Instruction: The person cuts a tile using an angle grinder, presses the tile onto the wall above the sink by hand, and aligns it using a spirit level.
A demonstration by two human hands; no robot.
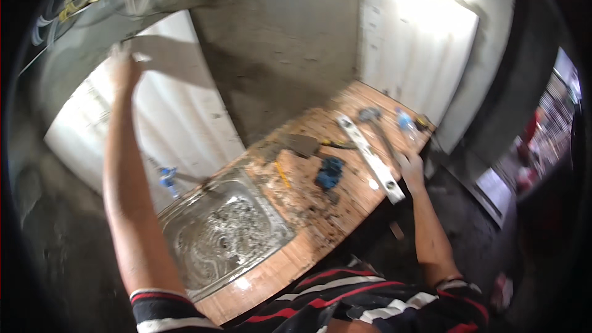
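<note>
My left arm is stretched up to the far left, where my left hand [125, 68] is at the upper edge of a large pale tile panel [166, 92] against the wall. Motion smears its fingers, so I cannot tell how they are held. On the right, my right hand [412, 169] is closed round the handle end of a hammer [383, 132], whose head lies toward the back of the wood-patterned counter [271, 271]. Beside the hammer lies a white spirit level [370, 157]. A clear bottle with a blue label [407, 124] is just beyond my right hand.
A dirty metal sink [225, 234] is set into the counter, with a blue tap [168, 179] behind it. A trowel [301, 145], a crumpled blue cloth [330, 172] and a yellow pencil-like stick [282, 174] lie among mortar crumbs. Another pale panel [413, 43] stands at the back right.
</note>
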